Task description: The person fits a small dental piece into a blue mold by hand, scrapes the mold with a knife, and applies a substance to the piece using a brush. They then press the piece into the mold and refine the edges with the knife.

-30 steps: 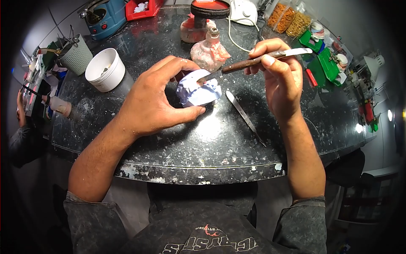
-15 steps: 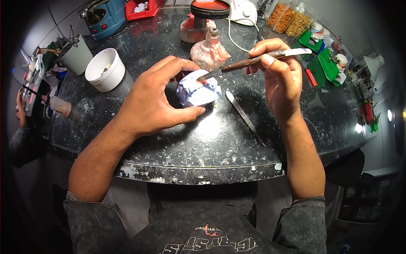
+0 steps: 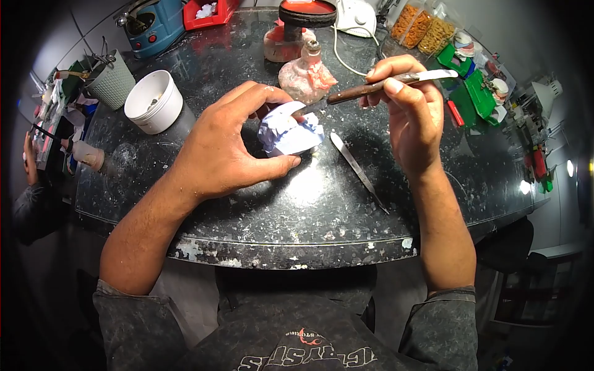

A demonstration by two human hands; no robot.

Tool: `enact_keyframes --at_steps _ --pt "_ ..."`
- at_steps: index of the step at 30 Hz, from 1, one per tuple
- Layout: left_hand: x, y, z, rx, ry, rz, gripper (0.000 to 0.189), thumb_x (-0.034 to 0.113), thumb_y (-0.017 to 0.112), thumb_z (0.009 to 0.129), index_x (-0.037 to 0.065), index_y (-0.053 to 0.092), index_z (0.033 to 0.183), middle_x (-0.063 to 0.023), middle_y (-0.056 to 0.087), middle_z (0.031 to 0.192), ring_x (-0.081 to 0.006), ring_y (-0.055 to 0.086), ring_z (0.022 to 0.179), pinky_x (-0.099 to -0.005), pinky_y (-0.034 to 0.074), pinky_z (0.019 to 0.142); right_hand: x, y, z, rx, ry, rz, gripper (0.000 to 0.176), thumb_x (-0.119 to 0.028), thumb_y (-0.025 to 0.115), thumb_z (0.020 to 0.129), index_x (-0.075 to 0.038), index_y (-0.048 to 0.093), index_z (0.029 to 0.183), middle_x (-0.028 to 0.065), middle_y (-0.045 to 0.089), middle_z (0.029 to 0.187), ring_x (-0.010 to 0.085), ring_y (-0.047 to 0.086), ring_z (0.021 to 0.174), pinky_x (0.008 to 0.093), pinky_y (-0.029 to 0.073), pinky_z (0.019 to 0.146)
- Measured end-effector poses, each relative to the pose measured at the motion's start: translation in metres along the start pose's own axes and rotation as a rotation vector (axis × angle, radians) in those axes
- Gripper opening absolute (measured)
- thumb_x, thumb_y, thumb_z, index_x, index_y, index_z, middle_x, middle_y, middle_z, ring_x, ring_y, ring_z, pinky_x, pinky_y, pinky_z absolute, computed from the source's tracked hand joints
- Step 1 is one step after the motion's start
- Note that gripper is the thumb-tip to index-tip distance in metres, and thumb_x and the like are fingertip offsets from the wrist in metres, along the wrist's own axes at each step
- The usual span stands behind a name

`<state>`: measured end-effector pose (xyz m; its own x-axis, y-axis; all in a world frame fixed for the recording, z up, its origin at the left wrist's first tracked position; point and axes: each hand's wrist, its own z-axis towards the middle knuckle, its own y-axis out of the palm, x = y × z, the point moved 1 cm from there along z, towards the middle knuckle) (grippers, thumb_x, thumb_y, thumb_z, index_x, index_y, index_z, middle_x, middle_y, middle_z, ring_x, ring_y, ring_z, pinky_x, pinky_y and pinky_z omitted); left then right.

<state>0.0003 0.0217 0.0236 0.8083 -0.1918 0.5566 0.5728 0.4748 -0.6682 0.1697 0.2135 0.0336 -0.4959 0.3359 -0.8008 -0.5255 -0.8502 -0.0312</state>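
Note:
My left hand (image 3: 226, 142) is wrapped around a pale bluish-white dental plaster model (image 3: 294, 136), thumb along its near side; the far fingers are partly hidden behind it. Between the thumb and fingers of my right hand (image 3: 411, 117) is a wax knife (image 3: 356, 93) with a dark wooden handle. Its metal blade points left and meets the top of the model. A silver scalpel handle (image 3: 352, 161) lies on the table between my hands. Just beyond the model stands a wax-smeared spirit burner (image 3: 307, 74).
The dark table (image 3: 291, 229) is spotted with plaster. To the left are a white tub (image 3: 148, 108) and a grey pot of tools (image 3: 111, 80). A red dish (image 3: 307, 9), bags of orange and yellow pieces (image 3: 410, 26) and green trays (image 3: 479, 93) stand farther back. Another person's hand (image 3: 30, 157) shows far left.
The right hand and wax knife have shifted very slightly right, with the blade still at the model. My left hand and the model have hardly moved.

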Motion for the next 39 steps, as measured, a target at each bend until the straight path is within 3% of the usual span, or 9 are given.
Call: enact_keyframes --at_steps 4,14,22,39 --pt "0.0019 -0.0003 -0.0001 -0.004 -0.035 -0.040 0.061 0.019 0.087 0.063 0.002 0.063 0.117 -0.0082 0.063 0.106 -0.0199 0.061 0.100 -0.0320 0.047 0.092 -0.0006 -0.0017 0.0005 -0.001 -0.001 -0.006 0.022 -0.017 0.057 0.091 0.002 0.065 0.098 0.0077 0.065 0.092 0.0127 0.061 0.080 0.0271 0.049 0.077" --pt "0.0027 -0.0009 0.0002 -0.006 -0.041 -0.040 0.061 0.020 0.087 0.063 0.002 0.063 0.116 -0.0086 0.063 0.106 -0.0202 0.061 0.100 -0.0327 0.047 0.092 -0.0021 -0.0009 0.0009 0.002 -0.004 -0.016 0.022 -0.017 0.056 0.091 0.002 0.065 0.098 0.0076 0.065 0.091 0.0127 0.060 0.079 0.0269 0.048 0.077" --pt "-0.0009 0.0010 -0.0007 -0.074 -0.098 -0.263 0.064 0.011 0.085 0.067 0.003 0.058 0.125 -0.0077 0.064 0.119 -0.0188 0.060 0.115 -0.0341 0.042 0.105 -0.0050 -0.0008 0.0012 0.048 -0.052 0.021 0.023 -0.018 0.057 0.090 0.002 0.064 0.099 0.0089 0.065 0.091 0.0137 0.061 0.077 0.0291 0.051 0.076" --pt "-0.0026 0.0019 -0.0004 -0.077 -0.079 -0.239 0.062 0.009 0.084 0.067 0.004 0.059 0.124 -0.0071 0.063 0.118 -0.0188 0.060 0.115 -0.0345 0.042 0.105 -0.0073 0.0011 -0.0012 -0.020 -0.061 -0.039 0.024 -0.021 0.062 0.089 0.001 0.065 0.098 0.0074 0.066 0.095 0.0116 0.060 0.083 0.0270 0.049 0.077"
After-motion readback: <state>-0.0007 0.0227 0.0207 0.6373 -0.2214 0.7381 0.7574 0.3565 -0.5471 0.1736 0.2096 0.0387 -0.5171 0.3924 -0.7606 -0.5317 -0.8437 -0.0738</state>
